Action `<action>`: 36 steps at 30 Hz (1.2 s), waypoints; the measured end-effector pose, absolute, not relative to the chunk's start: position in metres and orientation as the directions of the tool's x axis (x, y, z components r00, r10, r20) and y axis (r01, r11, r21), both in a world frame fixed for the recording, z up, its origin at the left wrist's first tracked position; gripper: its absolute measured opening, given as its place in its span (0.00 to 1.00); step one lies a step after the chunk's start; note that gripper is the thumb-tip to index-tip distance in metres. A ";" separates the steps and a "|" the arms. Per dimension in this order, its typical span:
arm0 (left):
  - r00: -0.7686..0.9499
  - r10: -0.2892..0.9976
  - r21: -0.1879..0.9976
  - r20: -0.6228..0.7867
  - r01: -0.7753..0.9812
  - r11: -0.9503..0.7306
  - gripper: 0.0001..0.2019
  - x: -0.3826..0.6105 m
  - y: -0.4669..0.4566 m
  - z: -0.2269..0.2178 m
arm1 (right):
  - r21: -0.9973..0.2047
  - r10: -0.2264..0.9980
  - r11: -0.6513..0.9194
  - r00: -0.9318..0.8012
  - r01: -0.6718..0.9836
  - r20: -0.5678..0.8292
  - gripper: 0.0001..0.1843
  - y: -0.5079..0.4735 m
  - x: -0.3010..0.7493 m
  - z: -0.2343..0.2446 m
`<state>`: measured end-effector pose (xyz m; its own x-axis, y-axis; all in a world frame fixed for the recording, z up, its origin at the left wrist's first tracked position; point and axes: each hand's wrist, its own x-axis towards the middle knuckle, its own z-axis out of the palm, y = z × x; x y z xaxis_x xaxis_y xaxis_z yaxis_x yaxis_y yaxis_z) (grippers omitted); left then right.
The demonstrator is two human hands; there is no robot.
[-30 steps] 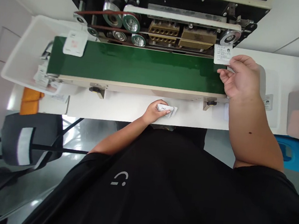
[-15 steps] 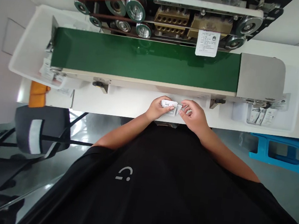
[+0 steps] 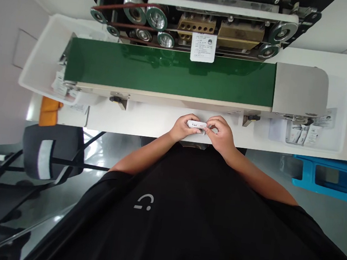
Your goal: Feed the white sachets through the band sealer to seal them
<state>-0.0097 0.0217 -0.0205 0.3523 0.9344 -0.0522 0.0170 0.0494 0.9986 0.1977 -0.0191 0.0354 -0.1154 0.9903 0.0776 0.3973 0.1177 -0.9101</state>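
Close to the table's front edge, my left hand (image 3: 182, 127) is closed around a small white printed pouch (image 3: 196, 124), thumb in front and fingers behind. The pouch is tipped so that its face looks narrow. My right hand (image 3: 220, 134) pinches at the pouch's right end with thumb and index finger; its other fingers are curled. Whether a second small piece sits between those fingertips is too small to tell. Beyond my hands, another white printed pouch (image 3: 203, 50) hangs from the band sealer (image 3: 201, 24) over the green conveyor belt (image 3: 167, 73).
A white bin (image 3: 32, 64) with pouches stands at the belt's left end. On the right, a clear tray (image 3: 338, 136) holds several pouches. An orange cloth (image 3: 49, 111) hangs over the table edge. A black chair (image 3: 52, 149) and a blue stool (image 3: 327, 177) stand below.
The pouch in the sealer has travelled left. My left hand's pouch has tipped to a narrower view, and my right hand has moved slightly left, up against its end.
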 end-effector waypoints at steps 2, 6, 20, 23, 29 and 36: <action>0.356 0.933 0.999 -0.047 0.007 0.047 0.33 -0.010 0.023 -0.022 | -0.938 0.997 0.064 -0.069 0.340 0.043 0.12 -0.020 0.200 0.038; 0.333 0.941 0.998 -0.053 -0.002 0.056 0.31 -0.010 0.023 -0.026 | -0.994 0.982 -0.033 0.189 0.103 -0.013 0.24 -0.012 0.213 0.063; 0.319 0.947 0.998 -0.037 -0.031 0.049 0.26 -0.009 0.023 -0.034 | -0.989 0.891 -0.111 0.431 -0.094 -0.141 0.14 0.101 0.335 0.145; 0.321 0.947 0.999 -0.030 -0.029 0.041 0.26 -0.009 0.023 -0.033 | -0.989 0.881 -0.142 0.452 -0.028 -0.139 0.11 0.115 0.343 0.141; 0.317 0.948 1.000 -0.013 -0.007 0.016 0.26 -0.010 0.022 -0.034 | -0.965 0.892 -0.234 0.421 0.120 -0.164 0.11 0.144 0.333 0.133; 0.303 0.953 1.000 -0.007 -0.001 0.008 0.26 -0.010 0.022 -0.031 | -0.903 0.909 -0.225 0.412 0.366 -0.059 0.14 0.153 0.309 0.133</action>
<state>-0.0100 0.0216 -0.0311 0.3029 0.9530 -0.0073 -0.0011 0.0080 1.0000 0.3095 0.1532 0.1332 0.4118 0.9094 -0.0593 0.3658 -0.2245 -0.9032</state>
